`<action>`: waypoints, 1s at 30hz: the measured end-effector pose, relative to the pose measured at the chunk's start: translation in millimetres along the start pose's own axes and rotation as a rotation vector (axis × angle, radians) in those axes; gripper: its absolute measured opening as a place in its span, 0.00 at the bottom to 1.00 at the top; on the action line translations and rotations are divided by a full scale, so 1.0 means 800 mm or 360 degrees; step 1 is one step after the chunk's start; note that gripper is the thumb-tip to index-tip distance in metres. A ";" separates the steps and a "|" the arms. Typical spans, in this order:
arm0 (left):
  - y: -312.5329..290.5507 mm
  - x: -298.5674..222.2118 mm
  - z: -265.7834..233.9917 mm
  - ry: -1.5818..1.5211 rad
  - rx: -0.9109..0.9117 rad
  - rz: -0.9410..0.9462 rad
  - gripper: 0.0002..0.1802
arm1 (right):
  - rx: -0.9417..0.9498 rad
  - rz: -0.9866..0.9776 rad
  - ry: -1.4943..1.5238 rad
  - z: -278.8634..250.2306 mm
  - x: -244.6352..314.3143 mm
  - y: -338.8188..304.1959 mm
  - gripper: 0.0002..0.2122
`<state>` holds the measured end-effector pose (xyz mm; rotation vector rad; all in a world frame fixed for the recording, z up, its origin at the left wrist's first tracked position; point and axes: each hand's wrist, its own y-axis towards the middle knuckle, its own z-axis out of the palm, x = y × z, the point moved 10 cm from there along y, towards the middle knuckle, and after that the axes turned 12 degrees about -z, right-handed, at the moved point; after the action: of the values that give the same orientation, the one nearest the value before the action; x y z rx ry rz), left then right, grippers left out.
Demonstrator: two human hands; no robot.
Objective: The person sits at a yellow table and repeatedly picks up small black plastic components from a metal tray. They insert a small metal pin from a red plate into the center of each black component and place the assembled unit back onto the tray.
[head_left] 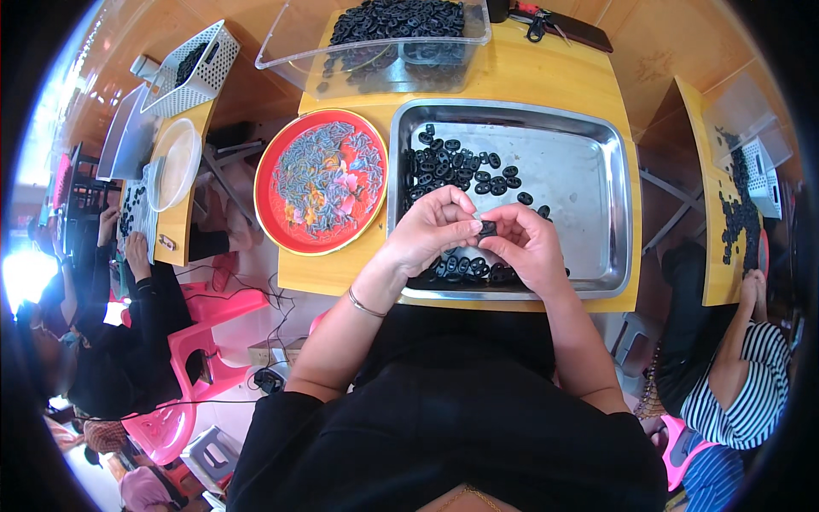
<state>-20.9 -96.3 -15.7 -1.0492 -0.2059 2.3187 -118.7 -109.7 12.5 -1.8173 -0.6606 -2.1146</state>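
Observation:
Over the steel tray [589,196], my left hand [433,229] and my right hand [531,246] meet fingertip to fingertip. Both pinch one small black oval plastic piece [487,229] between thumb and forefinger. Whether something smaller is also in the left fingertips I cannot make out. Loose black oval pieces with holes [452,162] lie heaped in the tray's left half, beyond and below my hands. To the left stands a round red tray [266,192] with a flower pattern, strewn with small thin grey pieces that look like screws [320,158].
A clear plastic bin [375,81] full of black pieces stands at the table's far side, with scissors [537,26] to its right. People work at side tables: two hands [136,256] at left, another person's hand [752,290] at right. A pink chair [205,341] stands left.

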 end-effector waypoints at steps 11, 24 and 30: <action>0.002 0.008 -0.004 0.0051 0.0023 -0.0064 0.12 | 0.0041 -0.0114 -0.0361 -0.003 0.006 0.000 0.10; -0.015 -0.167 0.019 0.0765 -0.0364 0.0584 0.07 | -0.0158 -0.0119 -0.0067 -0.013 0.007 0.002 0.24; -0.088 -0.330 0.037 0.1910 -0.1232 0.1426 0.12 | -0.0133 -0.0097 -0.0222 -0.006 0.009 0.001 0.18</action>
<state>126.6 -184.7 198.8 -3.2037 -0.1474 1.7178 -124.0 -111.9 19.1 -2.0294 -0.6778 -2.0974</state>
